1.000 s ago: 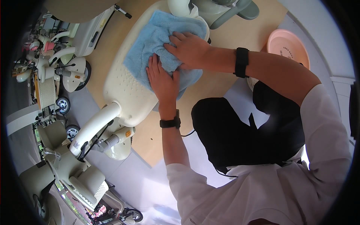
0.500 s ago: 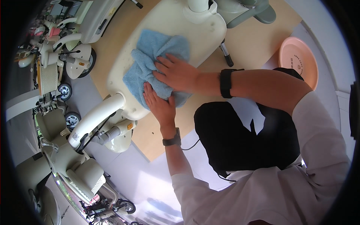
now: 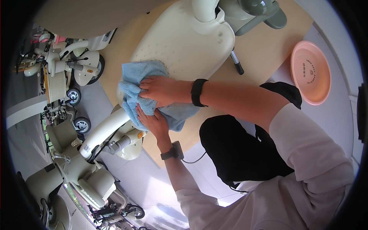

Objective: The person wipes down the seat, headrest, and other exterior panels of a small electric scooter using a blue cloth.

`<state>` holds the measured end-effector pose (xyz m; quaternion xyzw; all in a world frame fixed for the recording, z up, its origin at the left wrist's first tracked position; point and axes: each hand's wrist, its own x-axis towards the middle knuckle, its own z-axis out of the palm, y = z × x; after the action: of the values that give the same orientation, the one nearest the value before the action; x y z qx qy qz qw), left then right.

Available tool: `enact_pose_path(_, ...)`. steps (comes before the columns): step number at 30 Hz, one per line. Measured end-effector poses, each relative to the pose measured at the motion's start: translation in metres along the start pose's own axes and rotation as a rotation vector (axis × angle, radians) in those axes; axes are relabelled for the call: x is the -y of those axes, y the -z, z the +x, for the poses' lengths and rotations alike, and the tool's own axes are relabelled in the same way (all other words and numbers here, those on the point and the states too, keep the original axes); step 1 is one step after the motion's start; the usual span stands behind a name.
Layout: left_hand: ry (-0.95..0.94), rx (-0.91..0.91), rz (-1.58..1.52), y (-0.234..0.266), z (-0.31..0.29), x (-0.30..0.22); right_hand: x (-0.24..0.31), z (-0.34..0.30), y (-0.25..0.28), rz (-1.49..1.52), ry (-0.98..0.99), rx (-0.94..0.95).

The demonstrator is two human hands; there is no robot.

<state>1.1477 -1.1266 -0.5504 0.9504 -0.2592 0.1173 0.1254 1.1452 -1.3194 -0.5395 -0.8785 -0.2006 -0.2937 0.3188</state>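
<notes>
A light blue towel point(image 3: 143, 69) lies bunched over the near-left end of a cream scooter footboard point(image 3: 180, 42). My right hand point(image 3: 161, 90) presses on its middle, the fingers bent over a fold. Just below, my left hand point(image 3: 155, 124) rests on the towel's lower part with its fingers stretched out flat. Cloth spreads past both hands and hangs over the board's near edge. From under the towel, the scooter's curved cream tube point(image 3: 105, 128) runs down to the left. The board's surface beneath the towel is hidden.
A pink plastic basin point(image 3: 321, 82) stands on the floor at the right. Several scooters, one with a beige seat point(image 3: 97, 182), line the left side. A kickstand leg point(image 3: 237, 63) juts out beside the footboard, above a wood-coloured platform point(image 3: 264, 50).
Both hands and the towel have slid left along the footboard, toward the curved tube, baring more of the board's middle. The right hand's fingers have drawn closer together.
</notes>
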Motion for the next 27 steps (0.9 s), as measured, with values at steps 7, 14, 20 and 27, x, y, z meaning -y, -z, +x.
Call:
enact_pose_path(7,-0.163,0.036,-0.104,-0.025,0.074,-0.093,-0.041,-0.029,0.091,-0.234,-0.246,0.105)
enact_pose_path(14,-0.324,0.036,-0.168,-0.045,0.086,-0.188,-0.05,-0.081,0.161,-0.424,-0.478,0.081)
enact_pose_path(20,-0.441,-0.008,-0.311,-0.047,0.066,-0.2,-0.024,-0.109,0.159,-0.707,-0.515,0.066)
enact_pose_path(27,-0.374,-0.084,-0.29,-0.033,0.022,-0.138,0.007,-0.096,0.1,-0.733,-0.349,0.047)
